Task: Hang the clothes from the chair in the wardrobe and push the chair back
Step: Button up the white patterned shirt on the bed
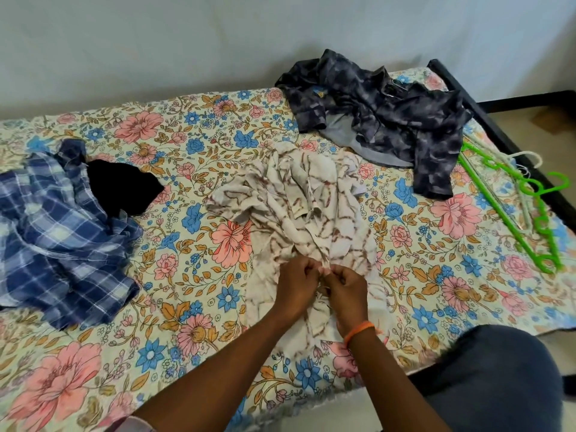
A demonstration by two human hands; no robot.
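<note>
Head view looks down on a bed covered by a floral sheet (193, 244), cream with pink and blue flowers and tan leaves; take that sheet as your landmark. Behind its far edge stands a plain pale wall (218, 35), and along its far right corner you see a dark bed frame (486, 120) with a strip of light floor beyond. Near the middle of the sheet lies your cream shirt with brown veining (299, 201), crumpled and spread toward you. Your left hand (296, 285) and right hand (346, 291) meet at the shirt's near part, fingers of both curled tight and pinching a fold of its cloth between them. An orange band (358, 330) circles your right wrist. On the sheet's left side sits a blue plaid shirt (59, 238) in a heap, with a black garment (121, 188) touching its far right edge. Toward the sheet's far right lies a dark mottled shirt (389, 120), rumpled, with a small yellow mark near its collar too blurred to read. Along the right edge rest green hangers (511, 207) and a white hanger (517, 169), overlapping one another. Your grey-clad knee (498, 385) shows off the sheet's near right corner. No writing can be read anywhere.
</note>
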